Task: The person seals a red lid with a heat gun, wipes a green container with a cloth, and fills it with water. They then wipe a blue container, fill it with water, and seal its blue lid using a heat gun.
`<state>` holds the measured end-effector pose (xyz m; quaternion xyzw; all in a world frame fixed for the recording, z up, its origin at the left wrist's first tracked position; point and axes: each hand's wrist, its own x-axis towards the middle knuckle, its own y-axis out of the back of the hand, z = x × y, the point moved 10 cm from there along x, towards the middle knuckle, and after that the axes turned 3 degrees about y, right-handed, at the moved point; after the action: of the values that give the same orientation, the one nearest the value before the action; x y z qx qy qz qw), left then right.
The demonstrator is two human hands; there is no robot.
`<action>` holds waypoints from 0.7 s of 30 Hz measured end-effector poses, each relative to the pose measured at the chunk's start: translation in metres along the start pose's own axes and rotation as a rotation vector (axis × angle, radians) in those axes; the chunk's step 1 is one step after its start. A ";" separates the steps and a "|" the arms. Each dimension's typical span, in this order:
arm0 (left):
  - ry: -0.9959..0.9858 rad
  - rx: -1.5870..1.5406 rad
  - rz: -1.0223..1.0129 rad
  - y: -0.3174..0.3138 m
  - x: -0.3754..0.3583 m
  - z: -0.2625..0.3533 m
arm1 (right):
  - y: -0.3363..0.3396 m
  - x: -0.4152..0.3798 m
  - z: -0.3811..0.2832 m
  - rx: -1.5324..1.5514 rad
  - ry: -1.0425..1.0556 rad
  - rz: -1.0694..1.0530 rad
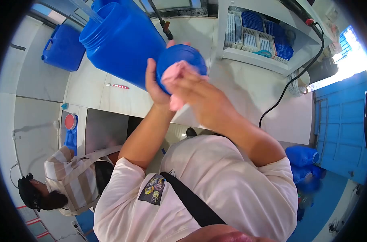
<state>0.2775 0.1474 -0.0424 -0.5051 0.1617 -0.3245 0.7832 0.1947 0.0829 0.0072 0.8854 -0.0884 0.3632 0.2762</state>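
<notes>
My left hand (156, 85) grips a round blue lid (183, 53) from its far side and left edge, with fingertips showing past the rim. Pressed against the lid's face is a pink cloth (176, 73), and my right hand (199, 94) is closed on it, slightly blurred. Just left of the lid stands a large blue jug (123, 48) with its wide threaded mouth uncovered. A clear tube (87, 11) runs into that mouth.
A toothbrush (118, 86) lies on the white counter (248, 94). Baskets of supplies (258, 36) fill a shelf at the back right, with a black cable (298, 76) looping past. Another blue jug (64, 48) stands left. A person (76, 171) is at lower left.
</notes>
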 end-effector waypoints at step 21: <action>0.239 -2.705 -1.038 -0.104 0.003 0.018 | -0.011 0.020 -0.058 -0.312 0.343 0.070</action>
<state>0.2544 0.1281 0.0589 -0.8137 0.2035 -0.2075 -0.5033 0.1788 0.1245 0.0502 0.7538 -0.1262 0.4995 0.4078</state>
